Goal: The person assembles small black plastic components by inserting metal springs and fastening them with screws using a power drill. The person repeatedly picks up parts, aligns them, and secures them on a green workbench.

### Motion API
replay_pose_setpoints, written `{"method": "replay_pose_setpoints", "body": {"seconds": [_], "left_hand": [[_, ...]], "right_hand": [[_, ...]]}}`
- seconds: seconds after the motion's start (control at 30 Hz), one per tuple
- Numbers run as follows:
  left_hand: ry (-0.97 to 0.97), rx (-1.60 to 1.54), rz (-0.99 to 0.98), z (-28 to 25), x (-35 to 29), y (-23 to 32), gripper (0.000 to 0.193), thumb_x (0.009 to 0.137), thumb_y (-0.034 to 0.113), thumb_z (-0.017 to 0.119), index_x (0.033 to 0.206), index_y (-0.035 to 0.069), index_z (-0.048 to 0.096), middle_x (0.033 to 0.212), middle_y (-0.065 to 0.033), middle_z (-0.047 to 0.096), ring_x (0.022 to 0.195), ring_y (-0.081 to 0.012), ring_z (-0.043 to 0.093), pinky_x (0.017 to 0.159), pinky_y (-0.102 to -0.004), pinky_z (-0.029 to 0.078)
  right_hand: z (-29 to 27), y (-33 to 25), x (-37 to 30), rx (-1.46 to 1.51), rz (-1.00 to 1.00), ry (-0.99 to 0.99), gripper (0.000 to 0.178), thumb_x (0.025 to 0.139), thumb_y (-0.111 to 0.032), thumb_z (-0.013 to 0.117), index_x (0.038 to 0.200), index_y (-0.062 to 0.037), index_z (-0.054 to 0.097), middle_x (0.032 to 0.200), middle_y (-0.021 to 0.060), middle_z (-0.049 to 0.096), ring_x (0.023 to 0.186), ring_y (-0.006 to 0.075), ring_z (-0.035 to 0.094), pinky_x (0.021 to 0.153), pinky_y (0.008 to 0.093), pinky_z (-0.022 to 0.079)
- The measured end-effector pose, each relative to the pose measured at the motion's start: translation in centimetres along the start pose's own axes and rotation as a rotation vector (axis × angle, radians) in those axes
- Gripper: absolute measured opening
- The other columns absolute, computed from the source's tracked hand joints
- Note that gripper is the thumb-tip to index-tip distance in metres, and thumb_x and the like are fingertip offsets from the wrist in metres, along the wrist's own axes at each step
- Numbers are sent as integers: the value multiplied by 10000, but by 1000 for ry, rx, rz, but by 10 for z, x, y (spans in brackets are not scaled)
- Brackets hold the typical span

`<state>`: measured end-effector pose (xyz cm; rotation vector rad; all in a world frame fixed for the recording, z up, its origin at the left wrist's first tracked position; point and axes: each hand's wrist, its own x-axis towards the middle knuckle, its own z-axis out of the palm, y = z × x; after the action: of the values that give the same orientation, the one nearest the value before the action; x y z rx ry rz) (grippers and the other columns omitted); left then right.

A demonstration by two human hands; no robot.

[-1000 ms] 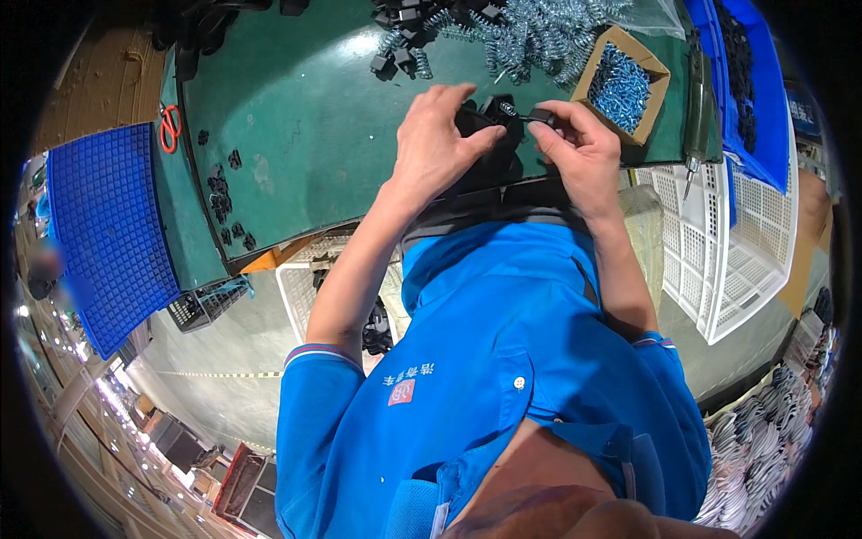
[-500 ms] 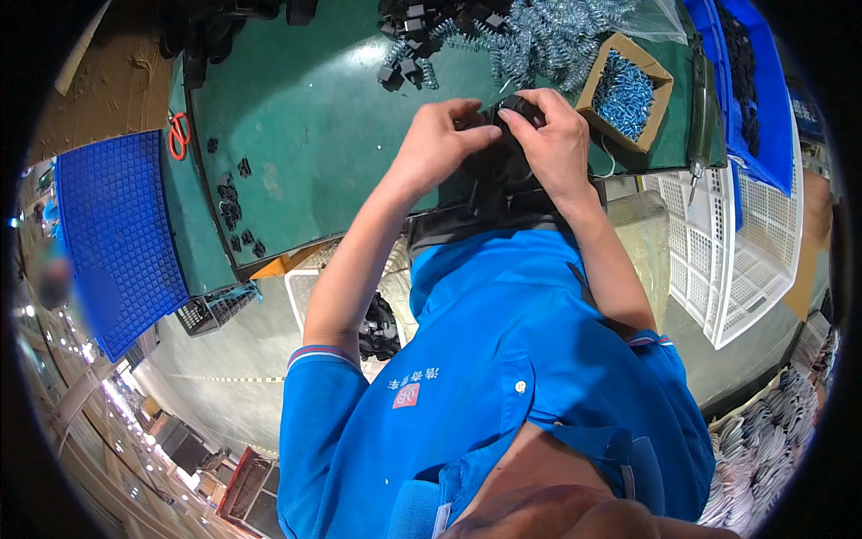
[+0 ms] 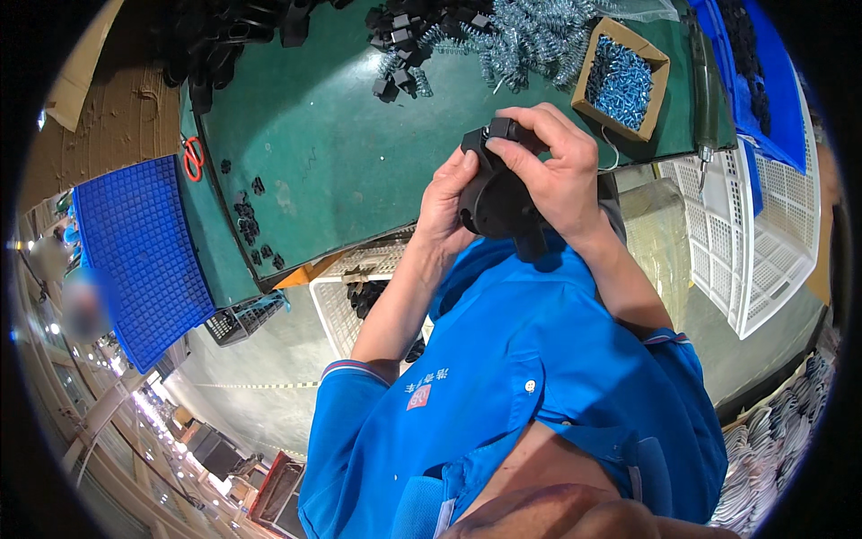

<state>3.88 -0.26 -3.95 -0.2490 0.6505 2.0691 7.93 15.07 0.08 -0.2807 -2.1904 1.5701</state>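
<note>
My left hand (image 3: 442, 205) grips the left side of a black plastic part (image 3: 501, 202) with a rounded body and a short stub pointing toward me. The part is raised in front of my torso, at the near edge of the green table (image 3: 332, 171). My right hand (image 3: 564, 171) is closed at its upper right, thumb and fingers around a small black block (image 3: 510, 131) at the part's top. A tiny shiny metal bit shows beside that block; its kind is too small to tell. Fingers partly hide where block and part meet.
Metal springs (image 3: 539, 45) and black blocks (image 3: 395, 36) lie at the back, beside a cardboard box (image 3: 660, 94) of bluish screws. An electric screwdriver (image 3: 705, 99) is at the right, near a blue bin (image 3: 777, 148) and white crates (image 3: 718, 260). Red-handled scissors (image 3: 193, 159) lie left.
Both hands have brought the black part nearer to me and tilted it up off the table edge, so its rounded body now shows. My left fingers have closed on its side.
</note>
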Motion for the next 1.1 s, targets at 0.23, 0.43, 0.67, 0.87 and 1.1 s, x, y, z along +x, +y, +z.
{"method": "replay_pose_setpoints", "body": {"seconds": [0.23,0.43,0.67,0.87,1.1], "left_hand": [[-141,-340,-84,-20,-5,-10,407,1036,337,434,1294,31,510,1222,-173,607,1049,-287,661,890,-435,580],[117,96,-31,-6,-13,-21,398,1038,314,394,1314,46,495,1220,-181,609,1052,-301,661,895,-447,581],[-97,-493,-169,-24,-4,-24,396,1035,300,401,1315,38,498,1244,-185,599,1075,-310,652,907,-453,574],[-193,-379,-63,-25,0,-24,406,1037,291,409,1315,8,497,1237,-189,597,1084,-300,645,915,-445,569],[-190,-353,-137,-28,4,-15,414,1042,290,422,1316,-13,491,1228,-201,596,1072,-302,647,915,-435,568]], "right_hand": [[1,-21,-4,-263,-184,-89,257,772,-223,763,968,-75,687,850,78,617,798,272,646,654,376,513],[0,-22,-5,-435,-117,-195,255,776,-270,768,911,-65,700,823,85,615,776,275,656,632,378,512],[2,-20,-6,-457,-95,-184,254,774,-295,773,863,-65,716,807,87,616,727,274,656,604,378,508],[3,-26,-4,-390,-81,-131,226,758,-259,777,857,-72,697,813,78,623,715,268,654,594,373,503],[2,-20,-1,-281,-138,-71,180,735,-199,780,799,-78,664,774,66,618,664,257,638,549,354,481]]}}
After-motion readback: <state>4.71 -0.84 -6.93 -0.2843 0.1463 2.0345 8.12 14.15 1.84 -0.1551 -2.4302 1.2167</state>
